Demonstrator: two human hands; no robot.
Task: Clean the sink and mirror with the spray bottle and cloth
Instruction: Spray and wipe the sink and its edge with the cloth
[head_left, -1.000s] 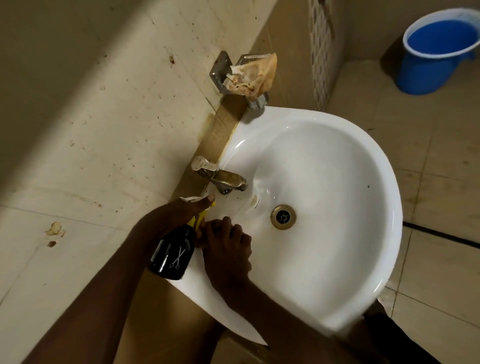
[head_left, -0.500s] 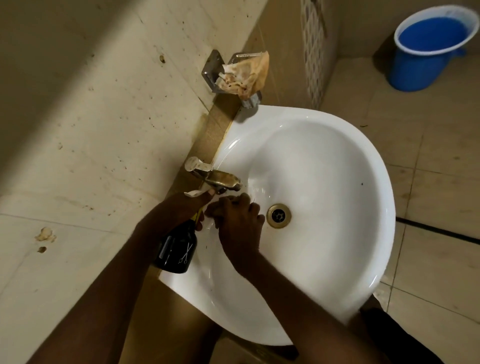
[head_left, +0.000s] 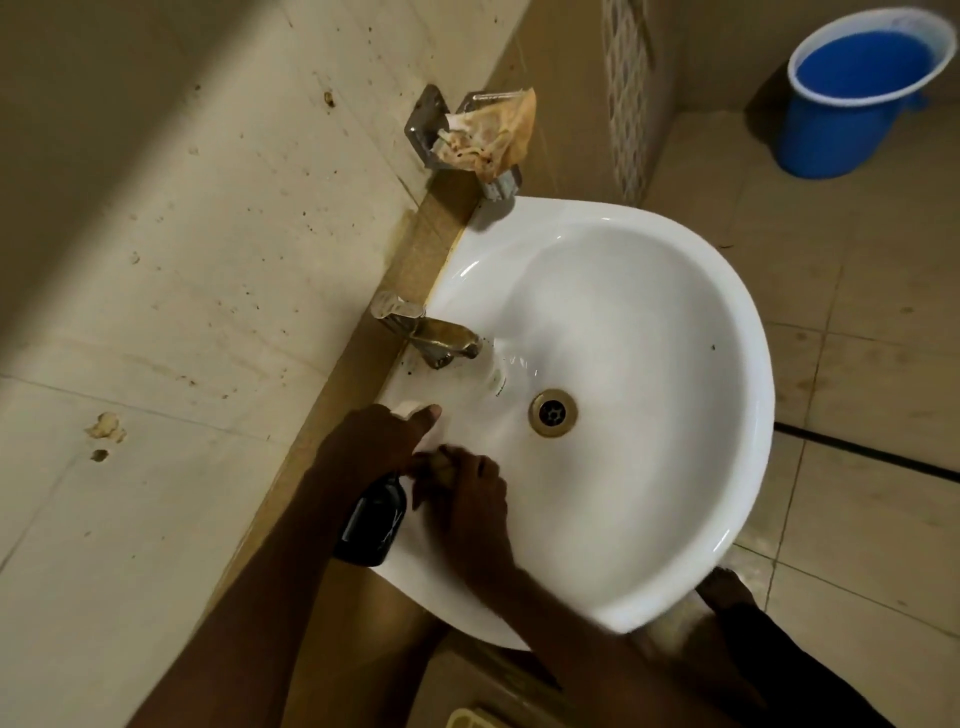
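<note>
The sink (head_left: 623, 415) is being scrubbed along its near-left rim, below the tap (head_left: 441, 338). The right hand (head_left: 467, 509) is pressing a small wad, seemingly the cloth (head_left: 444, 465), there with curled fingers. The left hand (head_left: 384, 441) is gripping the dark spray bottle (head_left: 374, 525) upright beside it. Advisable: firm overlapping strokes, nozzle kept pointing into the basin. Against half a second earlier, the right hand is sitting lower, further from the tap.

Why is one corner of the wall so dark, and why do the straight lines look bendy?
Head view: a broad shadow falls across the wall tiles at upper left; the wide lens bows the floor's tile lines; small glints shine on the sink rim; the right hand looks slightly smeared.
</note>
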